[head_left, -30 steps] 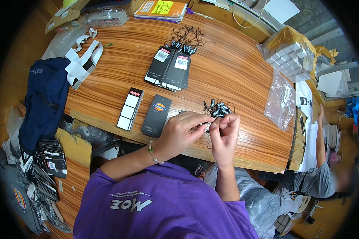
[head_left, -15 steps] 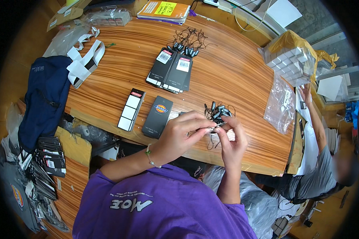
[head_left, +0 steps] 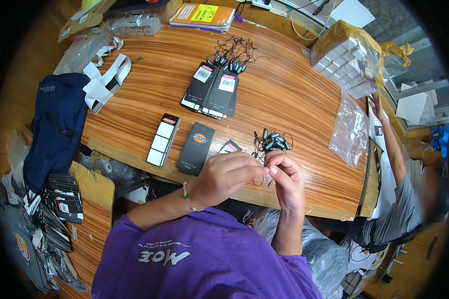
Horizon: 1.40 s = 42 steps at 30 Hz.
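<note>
My left hand point(head_left: 228, 174) and my right hand point(head_left: 288, 179) meet fingertip to fingertip above the table's near edge. Both are closed in a pinch; whatever lies between the fingers is too small and covered to make out. A thin black cord point(head_left: 259, 183) shows just below the fingertips; I cannot tell whether it is held. Beyond them sits a small pile of black tag strings with dark plastic ends point(head_left: 275, 141). Left of this, a tag point(head_left: 230, 146) is partly hidden by my left hand. Further left lie a dark grey tag stack point(head_left: 196, 148) and a stack with white panels point(head_left: 163, 139).
Strung black tags point(head_left: 212, 92) lie mid-table. At right are a clear plastic bag point(head_left: 350, 129) and wrapped white boxes point(head_left: 341, 62); another person's arm point(head_left: 391, 144) reaches there. White straps point(head_left: 106, 82) and a navy fabric bag point(head_left: 60, 124) lie left, notebooks point(head_left: 202, 17) far back.
My hands have shifted slightly down and toward me, fingertips still together. More of the small tag beside the string pile shows now. The other person's hand has moved slightly.
</note>
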Each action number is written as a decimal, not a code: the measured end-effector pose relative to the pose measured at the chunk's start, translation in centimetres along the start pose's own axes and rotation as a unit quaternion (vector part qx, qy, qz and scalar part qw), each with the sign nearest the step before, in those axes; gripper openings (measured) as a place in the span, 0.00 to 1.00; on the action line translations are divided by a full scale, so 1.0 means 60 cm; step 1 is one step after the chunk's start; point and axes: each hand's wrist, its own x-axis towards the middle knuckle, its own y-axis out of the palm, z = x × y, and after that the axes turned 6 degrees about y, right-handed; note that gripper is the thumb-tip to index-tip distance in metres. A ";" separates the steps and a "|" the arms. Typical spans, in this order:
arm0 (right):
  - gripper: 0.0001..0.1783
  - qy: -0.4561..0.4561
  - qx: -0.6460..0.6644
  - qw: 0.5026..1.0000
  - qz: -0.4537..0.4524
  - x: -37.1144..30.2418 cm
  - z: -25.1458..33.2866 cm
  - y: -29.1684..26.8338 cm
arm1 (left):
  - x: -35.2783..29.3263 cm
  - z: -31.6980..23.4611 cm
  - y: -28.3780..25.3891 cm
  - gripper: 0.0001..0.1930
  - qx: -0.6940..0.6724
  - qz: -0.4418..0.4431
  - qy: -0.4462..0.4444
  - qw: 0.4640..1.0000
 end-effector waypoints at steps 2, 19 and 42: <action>0.04 0.023 0.022 0.999 0.014 -0.002 0.003 -0.003 | 0.008 -0.004 -0.007 0.12 -0.010 0.033 0.025 0.999; 0.12 -0.342 -0.088 0.933 0.072 0.025 0.240 -0.020 | -0.011 0.103 -0.203 0.24 0.105 0.072 -0.250 0.960; 0.04 -0.305 -0.251 0.917 -0.056 0.127 0.216 0.014 | 0.039 0.079 -0.223 0.09 -0.023 -0.079 -0.294 0.952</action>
